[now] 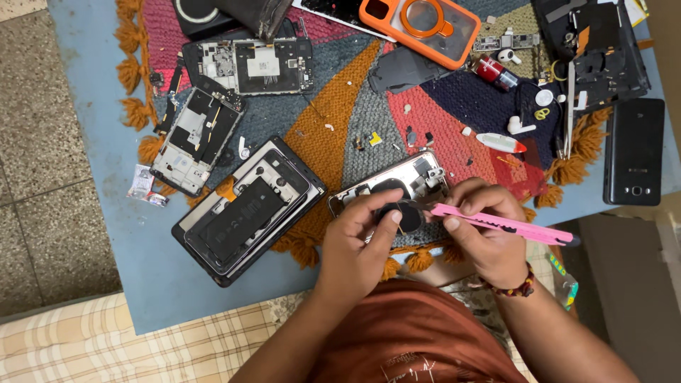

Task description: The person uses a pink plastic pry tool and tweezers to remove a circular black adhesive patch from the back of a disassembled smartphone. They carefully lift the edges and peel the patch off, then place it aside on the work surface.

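Left hand (358, 237) pinches one black disc (406, 215); right hand (482, 230) grips one pink cutter (507, 225) (one opened phone (394, 183) beneath).

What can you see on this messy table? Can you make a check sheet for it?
Surface: blue table with a colourful fringed mat on it.
Job's things: opened phone body with a round black coil part; pink utility knife.
Clutter: opened phones, bare phone frame, orange clear case, black phone, small red bottle, white tube with a red tip, scattered tiny parts.
Grippers: left hand pinches the coil part; right hand holds the knife at it.
Cables: nothing seen.
Surroundings: speckled stone floor, checked cloth.
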